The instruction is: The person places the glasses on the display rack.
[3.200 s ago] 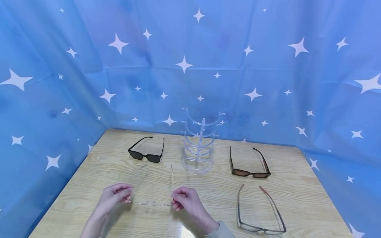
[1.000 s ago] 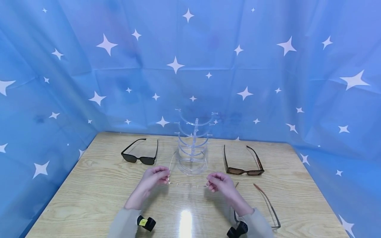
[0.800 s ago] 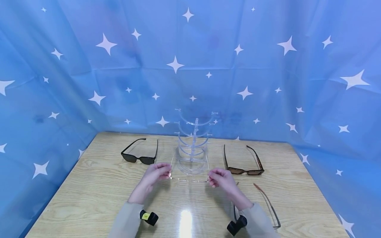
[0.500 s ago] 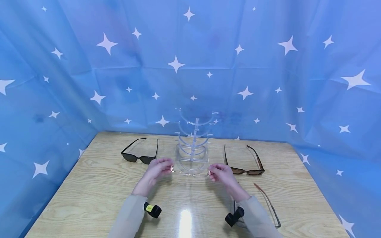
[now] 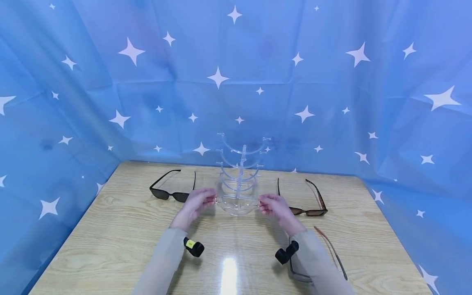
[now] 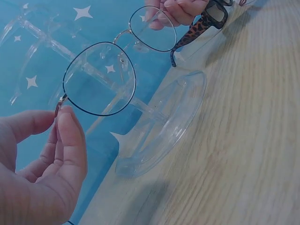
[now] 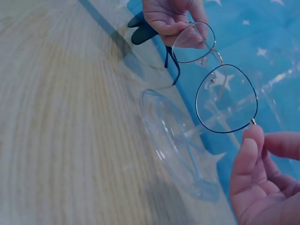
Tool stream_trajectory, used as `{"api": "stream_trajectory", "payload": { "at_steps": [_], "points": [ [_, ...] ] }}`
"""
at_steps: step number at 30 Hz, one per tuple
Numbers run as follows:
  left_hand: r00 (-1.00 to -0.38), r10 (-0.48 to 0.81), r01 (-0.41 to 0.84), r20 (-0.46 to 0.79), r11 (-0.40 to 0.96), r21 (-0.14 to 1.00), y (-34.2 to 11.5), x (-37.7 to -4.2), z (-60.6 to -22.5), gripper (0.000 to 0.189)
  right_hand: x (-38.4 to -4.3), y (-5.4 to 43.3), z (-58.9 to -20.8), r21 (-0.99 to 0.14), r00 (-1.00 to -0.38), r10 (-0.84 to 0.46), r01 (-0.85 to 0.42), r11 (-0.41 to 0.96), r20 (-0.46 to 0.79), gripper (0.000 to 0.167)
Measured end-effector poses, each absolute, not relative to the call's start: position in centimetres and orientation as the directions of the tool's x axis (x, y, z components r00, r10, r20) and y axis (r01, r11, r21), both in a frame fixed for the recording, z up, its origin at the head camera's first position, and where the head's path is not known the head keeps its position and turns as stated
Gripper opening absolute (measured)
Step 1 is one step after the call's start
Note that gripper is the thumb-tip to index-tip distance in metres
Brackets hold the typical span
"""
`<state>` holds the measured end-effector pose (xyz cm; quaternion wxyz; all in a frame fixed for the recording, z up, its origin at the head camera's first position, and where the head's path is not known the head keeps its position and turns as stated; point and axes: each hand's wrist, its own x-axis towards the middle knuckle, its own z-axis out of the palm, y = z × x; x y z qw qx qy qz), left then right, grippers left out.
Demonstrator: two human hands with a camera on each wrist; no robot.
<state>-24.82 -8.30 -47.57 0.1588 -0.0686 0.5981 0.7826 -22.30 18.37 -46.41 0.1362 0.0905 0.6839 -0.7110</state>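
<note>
A pair of thin-rimmed round eyeglasses point(image 6: 121, 33) with clear lenses is held level between both hands. My left hand point(image 5: 197, 203) pinches one end of the frame at the hinge between thumb and fingers. At the opposite hinge, my right hand point(image 5: 278, 209) has the same pinch. The glasses are just in front of the lower part of a clear plastic eyewear stand point(image 5: 240, 174), above its rounded base point(image 7: 176, 140). From the head view, the thin frame nearly blends into the stand. Whether the glasses touch the stand, I cannot tell.
Black sunglasses point(image 5: 160, 194) lie on the wooden table point(image 5: 110, 246) left of the stand. Tortoiseshell sunglasses point(image 5: 315, 213) lie to its right, and brown-templed eyeglasses point(image 5: 333, 250) are partly under my right forearm. A blue star-patterned curtain point(image 5: 177, 102) hangs behind.
Both hands have carried the round eyeglasses from the front left of the table rightward and away from me, up to the stand. The other glasses and the stand stay in place.
</note>
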Motion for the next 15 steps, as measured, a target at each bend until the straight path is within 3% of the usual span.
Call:
{"api": "stream_trajectory", "payload": {
  "at_steps": [15],
  "points": [
    [-0.929,0.117,-0.37,-0.351,-0.297,0.88,-7.5,-27.5,-47.3,0.037,-25.4,18.6,-46.4,-0.946,-0.941,-0.092,0.325,0.011,-0.325,0.033]
  ]
}}
